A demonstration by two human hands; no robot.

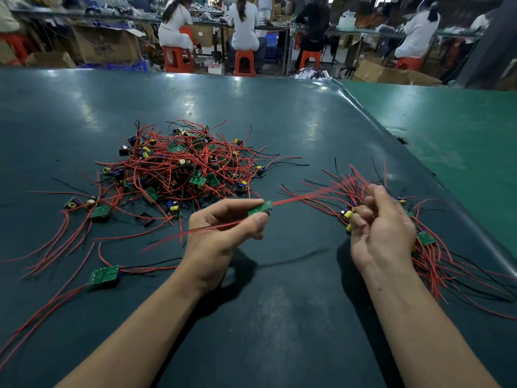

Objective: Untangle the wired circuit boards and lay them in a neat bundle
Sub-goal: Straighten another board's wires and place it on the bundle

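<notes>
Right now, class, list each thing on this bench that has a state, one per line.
Left hand: pinching a green board.
Right hand: fingers curled, holding the bundle.
Held board's red wires: blurred.
Pile: tangled.
Bundle: wires fanned out.
Loose board: flat, apart.

The table [251, 317] is dark blue-green and a bit shiny, and the mat [447, 130] beside it is brighter green. The big pile [181, 163] is mostly red wires with some black ones, little green boards, and yellow and purple bits. The board [259, 209] in the left hand [223, 233] is green. The stools [179, 59] behind are orange-red.
</notes>
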